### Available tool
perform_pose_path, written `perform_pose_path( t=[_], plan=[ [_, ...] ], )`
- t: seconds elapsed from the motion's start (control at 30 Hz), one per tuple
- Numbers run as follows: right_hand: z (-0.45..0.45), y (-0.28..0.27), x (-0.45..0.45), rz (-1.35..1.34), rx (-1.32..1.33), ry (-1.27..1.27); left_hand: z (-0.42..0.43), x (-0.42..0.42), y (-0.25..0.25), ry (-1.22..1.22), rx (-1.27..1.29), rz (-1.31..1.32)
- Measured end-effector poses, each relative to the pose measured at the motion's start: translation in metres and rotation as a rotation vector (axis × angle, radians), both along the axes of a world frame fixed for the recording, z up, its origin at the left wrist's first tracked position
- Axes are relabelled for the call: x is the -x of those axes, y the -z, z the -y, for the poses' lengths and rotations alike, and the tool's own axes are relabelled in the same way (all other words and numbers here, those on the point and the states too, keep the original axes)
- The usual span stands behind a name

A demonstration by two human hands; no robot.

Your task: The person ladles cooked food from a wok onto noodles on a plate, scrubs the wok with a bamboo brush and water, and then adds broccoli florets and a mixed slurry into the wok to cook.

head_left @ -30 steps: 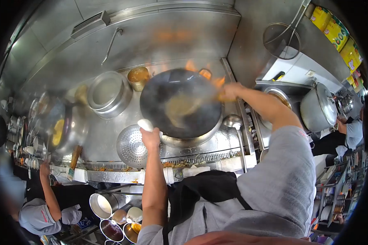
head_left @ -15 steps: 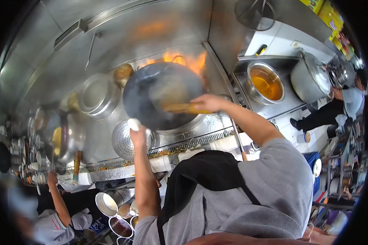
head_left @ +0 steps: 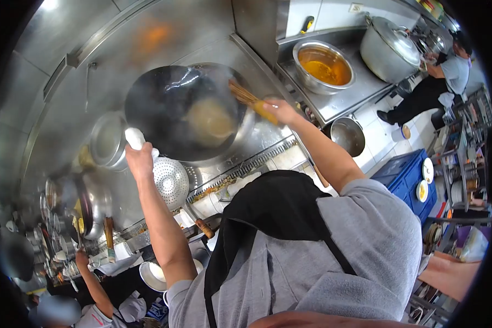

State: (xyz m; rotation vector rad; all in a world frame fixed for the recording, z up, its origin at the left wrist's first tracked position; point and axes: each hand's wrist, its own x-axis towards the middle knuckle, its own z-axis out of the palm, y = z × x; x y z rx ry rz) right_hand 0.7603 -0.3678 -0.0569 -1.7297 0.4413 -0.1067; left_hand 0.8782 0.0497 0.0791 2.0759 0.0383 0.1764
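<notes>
Left of the wok (head_left: 164, 109), seemingly touching it, the left hand (head_left: 140, 159) clenches a white cloth (head_left: 135, 138); right of the wok, the right hand (head_left: 281, 111) grips a bamboo brush (head_left: 249, 100).

A lidded pot (head_left: 391, 50) stands beside a bowl (head_left: 323, 67) of orange liquid.

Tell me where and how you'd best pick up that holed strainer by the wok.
I'd wrap fingers round the wooden grip of the strainer, coming from the apron side. The slim grip points that way, away from the wok, while the wide, holed bowl looks harder to close a hand on.
</notes>
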Motion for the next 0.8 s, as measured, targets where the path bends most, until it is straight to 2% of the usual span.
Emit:
perform_pose_path(
  t=[0.07, 0.17, 0.2, 0.27, 0.33, 0.37, 0.4, 0.43, 0.47, 0.5, 0.53, 0.6, 0.63, 0.73, 0.8],
  plan=[
    [0.003, 0.017, -0.013, -0.094, -0.051, 0.01, 0.011, 0.001, -0.011, -0.042, -0.195, 0.123],
    [0.012, 0.05, -0.041, -0.148, -0.304, 0.058, 0.032, 0.011, -0.031, -0.027, -0.254, 0.132],
    [0.003, 0.038, -0.042, -0.153, -0.298, 0.046, 0.038, 0.017, -0.037, -0.021, -0.296, 0.152],
    [-0.026, -0.004, -0.04, -0.241, -0.367, 0.269, 0.058, 0.038, -0.057, -0.006, -0.389, 0.171],
    [-0.041, 0.008, -0.045, -0.254, -0.422, 0.296, 0.069, 0.06, -0.063, 0.112, -0.372, 0.137],
    [-0.047, 0.014, -0.048, -0.26, -0.486, 0.34, 0.07, 0.074, -0.06, 0.161, -0.42, 0.256],
    [-0.054, 0.012, -0.034, -0.192, -0.569, 0.256, 0.07, 0.088, -0.056, 0.154, -0.48, 0.271],
    [-0.061, 0.029, -0.036, -0.055, -0.61, 0.315, 0.064, 0.102, -0.051, 0.167, -0.454, 0.248],
    [-0.059, 0.035, -0.033, -0.092, -0.655, 0.332, 0.057, 0.108, -0.048, 0.17, -0.428, 0.23],
    [-0.067, 0.01, -0.025, -0.164, -0.625, 0.377, 0.051, 0.1, -0.048, 0.123, -0.424, 0.234],
    [-0.057, 0.014, -0.027, -0.178, -0.55, 0.279, 0.04, 0.091, -0.047, 0.115, -0.447, 0.169],
    [-0.035, -0.002, -0.039, -0.248, -0.528, 0.136, 0.017, 0.061, -0.033, 0.089, -0.425, 0.117],
    [-0.027, -0.009, -0.044, -0.264, -0.515, 0.113, 0.008, 0.046, -0.034, 0.055, -0.284, 0.085],
    [-0.012, -0.051, -0.071, -0.119, -0.511, 0.029, -0.038, 0.001, 0.036, -0.036, -0.121, -0.073],
    [-0.015, -0.091, -0.081, -0.016, -0.41, 0.018, -0.038, 0.018, 0.065, -0.084, -0.092, -0.074]
  ],
)
